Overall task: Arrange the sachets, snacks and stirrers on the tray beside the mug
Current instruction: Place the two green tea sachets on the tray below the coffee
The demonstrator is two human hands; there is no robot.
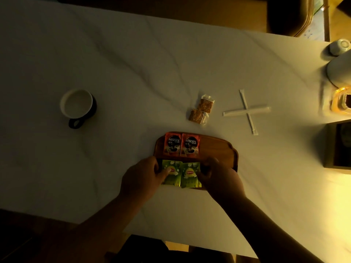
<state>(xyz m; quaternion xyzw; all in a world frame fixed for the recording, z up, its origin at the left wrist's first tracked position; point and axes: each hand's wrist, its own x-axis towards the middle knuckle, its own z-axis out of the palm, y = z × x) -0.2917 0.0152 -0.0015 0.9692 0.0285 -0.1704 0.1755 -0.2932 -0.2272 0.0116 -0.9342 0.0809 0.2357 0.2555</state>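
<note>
My left hand [141,176] pinches one green tea sachet [171,174], my right hand [216,174] its twin [190,175], at the tray's [218,149] six o'clock edge; mug [77,105] sits toward ten.

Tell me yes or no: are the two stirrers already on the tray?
No: the stirrers lie crossed on the white table, beyond the tray and apart from it.

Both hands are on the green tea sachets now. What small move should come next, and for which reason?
Probably let go of the two green sachets, which already lie side by side on the tray below the red coffee sachets, and send the right hand to the snack packets. These and the crossed stirrers lie on the table beyond the tray.
</note>
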